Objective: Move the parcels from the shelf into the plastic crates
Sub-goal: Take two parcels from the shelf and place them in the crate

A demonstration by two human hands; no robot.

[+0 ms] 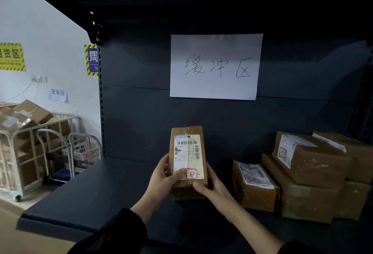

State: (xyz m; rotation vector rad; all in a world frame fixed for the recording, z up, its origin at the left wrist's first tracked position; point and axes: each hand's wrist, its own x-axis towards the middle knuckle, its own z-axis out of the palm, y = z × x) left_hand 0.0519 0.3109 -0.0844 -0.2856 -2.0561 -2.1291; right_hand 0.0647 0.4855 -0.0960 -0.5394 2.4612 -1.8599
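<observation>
A small brown cardboard parcel (187, 158) with a white shipping label and a red stamp is held upright above the dark shelf board (101, 189). My left hand (163, 175) grips its left side, thumb across the label. My right hand (210, 187) clasps its lower right edge. Several more brown parcels stay on the shelf to the right: a small one (254, 185) lying nearest, and a stack of larger boxes (310, 175) beyond it. No plastic crate for the parcels shows in this view.
A white paper sign (216, 66) hangs on the shelf's back panel. To the left stand a metal roll cage (30, 142) piled with cardboard boxes, a white basket (84, 150) on a cart, and a wall with yellow signs.
</observation>
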